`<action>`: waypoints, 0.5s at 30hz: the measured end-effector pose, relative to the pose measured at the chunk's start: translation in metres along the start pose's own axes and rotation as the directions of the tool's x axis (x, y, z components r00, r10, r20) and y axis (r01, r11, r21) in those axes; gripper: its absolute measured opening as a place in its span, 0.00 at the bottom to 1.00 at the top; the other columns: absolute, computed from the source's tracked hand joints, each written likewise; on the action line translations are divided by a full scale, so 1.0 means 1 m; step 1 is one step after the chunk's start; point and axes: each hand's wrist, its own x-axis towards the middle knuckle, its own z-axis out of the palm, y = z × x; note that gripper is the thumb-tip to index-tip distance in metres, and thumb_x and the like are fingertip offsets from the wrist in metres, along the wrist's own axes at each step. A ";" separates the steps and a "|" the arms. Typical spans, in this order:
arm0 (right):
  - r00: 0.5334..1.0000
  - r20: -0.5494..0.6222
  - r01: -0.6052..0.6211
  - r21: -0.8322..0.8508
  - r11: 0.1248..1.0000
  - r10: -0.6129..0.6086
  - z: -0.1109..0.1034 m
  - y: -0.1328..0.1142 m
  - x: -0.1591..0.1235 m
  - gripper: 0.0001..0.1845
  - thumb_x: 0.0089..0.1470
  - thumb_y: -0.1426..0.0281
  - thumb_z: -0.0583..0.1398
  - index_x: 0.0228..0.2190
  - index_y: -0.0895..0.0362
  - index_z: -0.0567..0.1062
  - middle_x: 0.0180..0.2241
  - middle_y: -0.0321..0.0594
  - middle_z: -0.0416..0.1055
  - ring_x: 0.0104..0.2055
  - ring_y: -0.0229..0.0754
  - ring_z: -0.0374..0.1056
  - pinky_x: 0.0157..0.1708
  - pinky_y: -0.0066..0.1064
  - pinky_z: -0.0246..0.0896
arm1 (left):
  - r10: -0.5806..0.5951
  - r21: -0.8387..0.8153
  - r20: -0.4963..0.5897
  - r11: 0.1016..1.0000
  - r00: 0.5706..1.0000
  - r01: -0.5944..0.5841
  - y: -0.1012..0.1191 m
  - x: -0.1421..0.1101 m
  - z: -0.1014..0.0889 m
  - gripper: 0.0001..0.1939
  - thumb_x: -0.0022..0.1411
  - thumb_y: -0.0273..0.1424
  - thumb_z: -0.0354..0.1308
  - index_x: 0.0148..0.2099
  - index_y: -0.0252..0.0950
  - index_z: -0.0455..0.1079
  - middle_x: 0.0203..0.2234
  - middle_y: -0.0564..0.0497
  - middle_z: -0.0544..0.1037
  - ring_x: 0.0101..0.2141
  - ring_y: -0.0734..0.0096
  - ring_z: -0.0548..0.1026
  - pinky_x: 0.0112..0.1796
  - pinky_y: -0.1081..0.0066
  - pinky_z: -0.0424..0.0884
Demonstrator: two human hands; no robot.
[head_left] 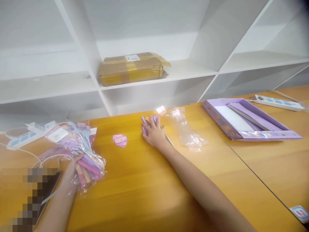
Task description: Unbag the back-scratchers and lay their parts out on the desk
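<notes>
My left hand (73, 166) is closed around a bundle of clear plastic packets (82, 151) holding purple, pink and blue items, at the left of the table. Some of its fingers are hidden by the packets. My right hand (154, 133) lies with fingers spread over small purple items (144, 125) on the table, covering most of them, so their kind is unclear. A thin silvery stick (169, 139) pokes out beside that wrist. Between the hands lie pink-and-purple cards (120, 140). Just right of my right hand is a crumpled clear plastic bag (189, 130).
An open purple box (267, 135) with purple flat pieces inside stands at the right. Power strips (280, 102) sit at both sides, with white cables at the left. A dark flat device (51, 190) is at lower left. A taped cardboard parcel (131, 69) rests on the white shelf.
</notes>
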 end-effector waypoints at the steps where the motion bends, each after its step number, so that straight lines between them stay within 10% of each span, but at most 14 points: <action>1: 1.000 -0.006 -0.011 -0.007 1.000 0.011 0.000 0.006 0.000 0.35 0.68 0.52 0.53 0.73 0.40 0.61 0.79 0.47 0.36 0.76 0.81 0.30 0.56 0.75 0.56 | 0.044 -0.001 0.001 0.999 0.999 -0.044 -0.001 0.000 0.000 0.40 0.67 0.52 0.51 0.07 0.39 0.66 0.05 0.40 0.66 0.09 0.63 0.68 0.17 0.67 0.67; 15: 0.987 0.020 -0.159 -0.045 0.986 0.160 -0.006 0.072 -0.021 0.35 0.72 0.54 0.48 0.76 0.36 0.49 0.78 0.43 0.43 0.75 0.76 0.43 0.59 0.68 0.60 | 0.050 0.040 -0.132 0.998 0.990 -0.045 0.010 -0.010 0.013 0.32 0.60 0.52 0.55 0.09 0.41 0.65 0.04 0.42 0.65 0.08 0.62 0.66 0.14 0.69 0.65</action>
